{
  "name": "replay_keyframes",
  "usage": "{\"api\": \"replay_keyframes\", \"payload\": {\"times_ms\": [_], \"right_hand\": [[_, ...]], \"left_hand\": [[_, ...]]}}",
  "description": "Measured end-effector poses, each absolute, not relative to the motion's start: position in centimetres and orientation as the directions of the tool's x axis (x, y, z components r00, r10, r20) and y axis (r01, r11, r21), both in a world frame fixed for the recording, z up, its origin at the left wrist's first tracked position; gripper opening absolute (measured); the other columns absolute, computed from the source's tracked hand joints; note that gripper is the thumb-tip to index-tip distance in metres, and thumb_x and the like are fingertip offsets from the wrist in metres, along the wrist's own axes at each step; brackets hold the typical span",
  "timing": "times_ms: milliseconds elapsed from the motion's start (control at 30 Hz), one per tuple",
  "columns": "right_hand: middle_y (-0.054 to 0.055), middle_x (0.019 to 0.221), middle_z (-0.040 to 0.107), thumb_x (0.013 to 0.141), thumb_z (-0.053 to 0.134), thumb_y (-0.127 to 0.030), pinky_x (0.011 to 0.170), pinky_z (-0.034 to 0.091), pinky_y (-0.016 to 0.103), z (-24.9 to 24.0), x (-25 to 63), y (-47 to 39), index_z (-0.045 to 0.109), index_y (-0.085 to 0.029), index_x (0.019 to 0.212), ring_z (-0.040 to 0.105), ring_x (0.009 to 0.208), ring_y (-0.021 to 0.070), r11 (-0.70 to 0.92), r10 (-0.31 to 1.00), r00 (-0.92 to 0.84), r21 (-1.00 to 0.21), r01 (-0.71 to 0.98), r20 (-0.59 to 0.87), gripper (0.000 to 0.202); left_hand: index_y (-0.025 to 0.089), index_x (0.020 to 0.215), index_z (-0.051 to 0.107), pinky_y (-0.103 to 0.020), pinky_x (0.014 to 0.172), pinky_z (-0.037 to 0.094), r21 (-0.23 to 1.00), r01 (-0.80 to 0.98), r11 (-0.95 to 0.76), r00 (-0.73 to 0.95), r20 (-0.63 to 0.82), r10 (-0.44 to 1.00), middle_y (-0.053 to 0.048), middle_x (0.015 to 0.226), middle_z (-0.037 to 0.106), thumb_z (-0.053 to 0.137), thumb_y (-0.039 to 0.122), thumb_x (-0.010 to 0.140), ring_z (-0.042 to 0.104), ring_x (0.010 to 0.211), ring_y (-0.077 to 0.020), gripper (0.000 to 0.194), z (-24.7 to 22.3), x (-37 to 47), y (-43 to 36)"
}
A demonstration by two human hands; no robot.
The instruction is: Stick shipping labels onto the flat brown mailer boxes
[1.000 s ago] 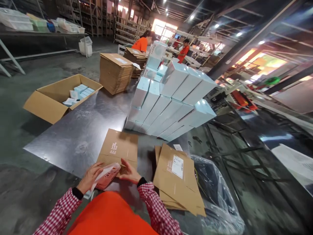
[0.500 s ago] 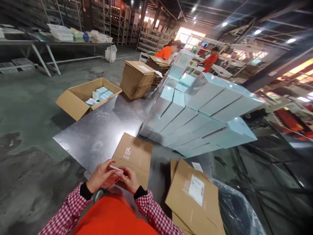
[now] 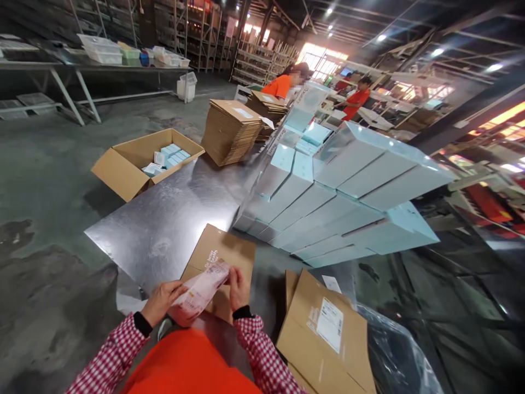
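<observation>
A pinkish printed sheet or packet (image 3: 202,293) is stretched between my two hands, above a flat brown carton (image 3: 238,253) with white lettering. My left hand (image 3: 163,301) pinches its lower left end. At its upper right end, my right hand (image 3: 238,287) has fingers and thumb pressed together on the edge. The carton lies on the shiny metal table (image 3: 159,219). To the right, another flat carton (image 3: 303,323) bears a white label (image 3: 330,324).
Pale blue-white boxes (image 3: 324,213) are stacked at the right. Beyond the table's far edge stand an open carton (image 3: 135,156) holding small boxes and a pile of flattened cartons (image 3: 229,134). People in orange (image 3: 279,86) are at the back.
The pinkish item, earlier small and bunched between my fingers, is now spread out. My hands have moved apart, the right one to the right and the left one slightly down.
</observation>
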State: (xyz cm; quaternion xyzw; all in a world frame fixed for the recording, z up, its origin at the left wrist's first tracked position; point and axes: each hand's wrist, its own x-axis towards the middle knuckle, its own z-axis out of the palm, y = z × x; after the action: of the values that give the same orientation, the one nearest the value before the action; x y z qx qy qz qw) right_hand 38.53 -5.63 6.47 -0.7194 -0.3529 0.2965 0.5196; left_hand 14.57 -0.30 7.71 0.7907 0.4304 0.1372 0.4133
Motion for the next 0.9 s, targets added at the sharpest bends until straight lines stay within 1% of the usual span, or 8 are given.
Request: {"api": "replay_keyframes", "payload": {"times_ms": [100,200,333,500,633,700,833,900], "right_hand": [[0.007,0.079,0.062,0.083,0.033,-0.059,0.064,0.048,0.034,7.1,44.1,-3.0,0.054,-0.016,0.093,0.055,0.067,0.0187,-0.333,0.716,0.698,-0.872,0.359,0.014,0.049],[0.006,0.082,0.064,0.071,0.053,-0.052,0.072,0.048,0.034,6.8,47.2,-0.5,0.055,-0.016,0.091,0.057,0.073,0.0194,-0.347,0.797,0.604,-0.814,0.466,0.006,0.042],[0.008,0.093,0.066,0.063,0.064,-0.032,0.082,0.048,0.035,5.2,47.2,1.8,0.057,-0.013,0.099,0.06,0.084,0.0211,-0.344,0.885,0.462,-0.743,0.574,-0.053,0.041],[0.021,0.118,0.057,0.061,0.07,-0.021,0.097,0.041,0.041,4.6,46.8,2.1,0.052,-0.006,0.12,0.054,0.112,0.0316,-0.365,0.915,0.385,-0.647,0.669,-0.117,0.064],[0.032,0.14,0.033,0.069,0.071,-0.034,0.097,0.036,0.054,4.8,45.7,0.9,0.028,-0.004,0.143,0.045,0.121,0.0429,-0.486,0.86,0.502,-0.443,0.753,-0.09,0.091],[0.03,0.148,0.023,0.079,0.062,-0.039,0.104,0.025,0.06,4.2,44.0,0.6,0.025,-0.007,0.146,0.035,0.13,0.0443,-0.477,0.864,0.503,-0.353,0.805,-0.021,0.083],[0.017,0.153,0.025,0.088,0.047,-0.042,0.112,0.004,0.059,2.1,41.1,1.4,0.036,-0.017,0.142,0.017,0.142,0.0339,-0.241,0.969,0.242,-0.413,0.878,-0.052,0.06],[0.014,0.153,0.027,0.088,0.046,-0.045,0.111,0.0,0.059,1.3,41.9,1.6,0.038,-0.019,0.142,0.014,0.143,0.032,-0.262,0.964,0.258,-0.425,0.867,-0.068,0.06]], "left_hand": [[0.02,0.077,0.069,-0.03,0.068,0.048,0.737,0.599,-0.314,0.597,-0.15,0.788,-0.003,0.07,0.068,0.038,0.043,0.094,0.065,0.07,-0.0205,0.042,6.2,13.3,0.1],[0.022,0.08,0.071,-0.038,0.08,0.05,0.722,0.584,-0.371,0.636,-0.123,0.762,-0.006,0.083,0.071,0.044,0.041,0.091,0.066,0.084,-0.0247,0.035,4.9,13.3,0.0],[0.021,0.082,0.072,-0.045,0.105,0.041,0.732,0.526,-0.433,0.698,-0.081,0.711,-0.008,0.126,0.063,0.049,0.033,0.089,0.052,0.123,-0.0274,0.026,3.3,14.8,-0.7],[0.019,0.08,0.071,-0.047,0.109,0.039,0.732,0.535,-0.423,0.691,-0.09,0.717,-0.007,0.137,0.055,0.048,0.02,0.087,0.043,0.133,-0.0252,0.025,1.8,15.5,-1.5],[0.019,0.077,0.071,-0.045,0.11,0.039,0.739,0.54,-0.403,0.679,-0.098,0.728,-0.005,0.137,0.055,0.049,0.018,0.086,0.043,0.133,-0.0241,0.023,1.6,15.5,-1.6],[0.019,0.076,0.071,-0.044,0.11,0.039,0.744,0.54,-0.393,0.672,-0.099,0.734,-0.006,0.136,0.056,0.05,0.017,0.086,0.043,0.133,-0.0244,0.023,1.6,15.5,-1.6],[0.019,0.075,0.07,-0.046,0.11,0.039,0.753,0.542,-0.373,0.659,-0.104,0.745,-0.007,0.135,0.057,0.051,0.021,0.087,0.045,0.131,-0.0257,0.023,1.4,15.6,-1.4],[0.018,0.074,0.07,-0.045,0.109,0.039,0.756,0.54,-0.369,0.657,-0.105,0.747,-0.007,0.133,0.059,0.05,0.021,0.086,0.047,0.13,-0.0254,0.024,1.4,15.6,-1.3]]}}
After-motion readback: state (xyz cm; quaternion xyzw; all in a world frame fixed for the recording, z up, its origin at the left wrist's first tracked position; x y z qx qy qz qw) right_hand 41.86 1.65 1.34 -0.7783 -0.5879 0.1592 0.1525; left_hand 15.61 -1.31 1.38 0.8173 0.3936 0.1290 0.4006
